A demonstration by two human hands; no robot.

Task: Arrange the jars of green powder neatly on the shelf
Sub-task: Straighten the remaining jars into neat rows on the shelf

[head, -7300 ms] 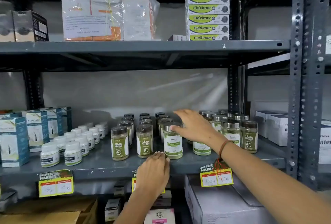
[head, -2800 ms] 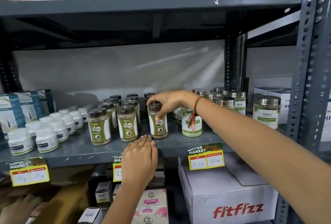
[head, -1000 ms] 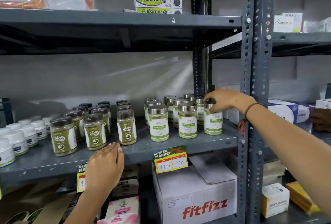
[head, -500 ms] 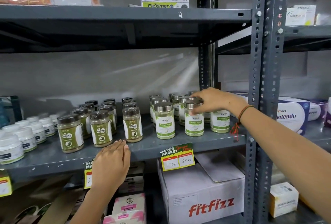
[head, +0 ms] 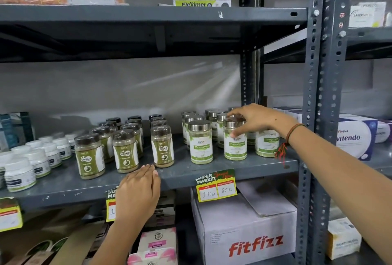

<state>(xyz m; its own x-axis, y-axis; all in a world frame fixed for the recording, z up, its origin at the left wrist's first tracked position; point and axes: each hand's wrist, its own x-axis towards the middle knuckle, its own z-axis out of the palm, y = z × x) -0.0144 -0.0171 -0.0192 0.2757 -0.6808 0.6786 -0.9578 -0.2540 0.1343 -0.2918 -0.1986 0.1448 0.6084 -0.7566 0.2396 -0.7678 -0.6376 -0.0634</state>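
Since half a second ago our right hand [head: 253,119] has settled over the middle Moringa jar [head: 235,140], fingers clasping its steel lid. At lower centre, our left hand [head: 139,190] rests flat and released on the shelf [head: 265,166] edge. Next we'd nudge it level with its neighbours, label forward.

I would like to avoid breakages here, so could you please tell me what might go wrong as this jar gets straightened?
1. The right hand grips the middle jar by its steel lid; if the lid is loose, the jar might slip.
2. Neighbouring jars stand close behind; a nudge could topple them.
3. The left hand rests on the shelf edge just below a Gaska jar; lifting it carelessly could knock the jar.
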